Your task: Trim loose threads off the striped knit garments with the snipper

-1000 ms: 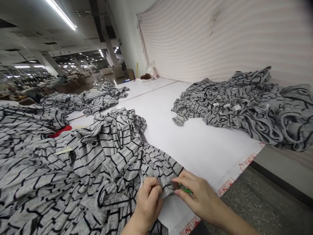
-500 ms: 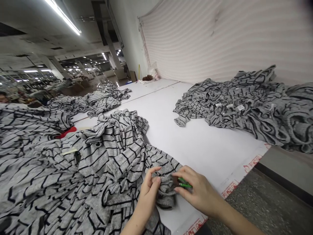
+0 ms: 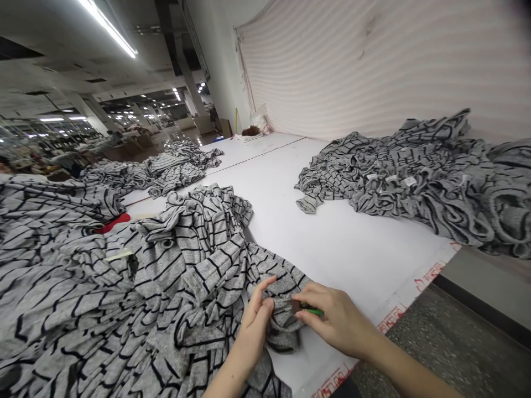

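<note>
Near the white table's front edge, my left hand (image 3: 258, 312) pinches the end of a grey garment (image 3: 282, 271) with black stripes, thumb against the curled fingers and index finger stretched out. A bunched part of the cloth hangs down beside that hand. Just to the right, my right hand (image 3: 332, 318) is closed on green-handled thread snips (image 3: 311, 309). Their dark blade end points left, close to the cloth at my left fingertips. Whether the blades touch the fabric I cannot tell.
A large heap of striped garments (image 3: 103, 298) covers the left side. Another pile (image 3: 398, 171) lies at the right, with white labels showing. A red piece (image 3: 114, 223) sits among the left heap. The white table (image 3: 282, 215) has red-printed film along its front edge.
The green handles of the snips, apart before, are now squeezed together in my right hand. Both hands have stayed almost in place at the garment's end.
</note>
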A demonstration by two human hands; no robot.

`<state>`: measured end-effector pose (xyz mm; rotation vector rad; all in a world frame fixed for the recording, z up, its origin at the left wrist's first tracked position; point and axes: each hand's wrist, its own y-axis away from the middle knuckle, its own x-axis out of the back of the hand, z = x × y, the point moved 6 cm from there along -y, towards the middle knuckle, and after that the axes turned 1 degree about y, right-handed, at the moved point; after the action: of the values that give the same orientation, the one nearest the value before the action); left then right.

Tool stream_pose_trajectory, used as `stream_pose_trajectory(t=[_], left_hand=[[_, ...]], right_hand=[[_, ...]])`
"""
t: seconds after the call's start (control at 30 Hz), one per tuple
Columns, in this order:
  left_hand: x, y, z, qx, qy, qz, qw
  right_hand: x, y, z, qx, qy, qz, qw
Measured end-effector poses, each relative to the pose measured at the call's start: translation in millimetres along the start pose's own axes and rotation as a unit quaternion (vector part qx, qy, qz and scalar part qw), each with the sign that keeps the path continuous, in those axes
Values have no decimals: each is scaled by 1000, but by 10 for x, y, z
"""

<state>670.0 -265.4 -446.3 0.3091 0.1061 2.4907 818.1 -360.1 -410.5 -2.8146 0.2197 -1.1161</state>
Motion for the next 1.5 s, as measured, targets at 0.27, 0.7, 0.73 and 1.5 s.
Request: stream_pose_trajectory(t=[0.27, 0.7, 0.73, 1.5], left_hand=[[-55, -26, 37, 5, 3, -35, 999], [437, -193, 154, -37, 201, 168, 964], [481, -202, 157, -37, 227, 176, 957], [-168, -12, 238, -168, -252, 26, 953]], right_hand=[[-8, -53, 16, 3, -9, -6, 1000], [-345, 137, 401, -100, 13, -25, 995], [-352, 115, 397, -94, 29, -20, 995], [-205, -164, 251, -78, -323, 109, 937]])
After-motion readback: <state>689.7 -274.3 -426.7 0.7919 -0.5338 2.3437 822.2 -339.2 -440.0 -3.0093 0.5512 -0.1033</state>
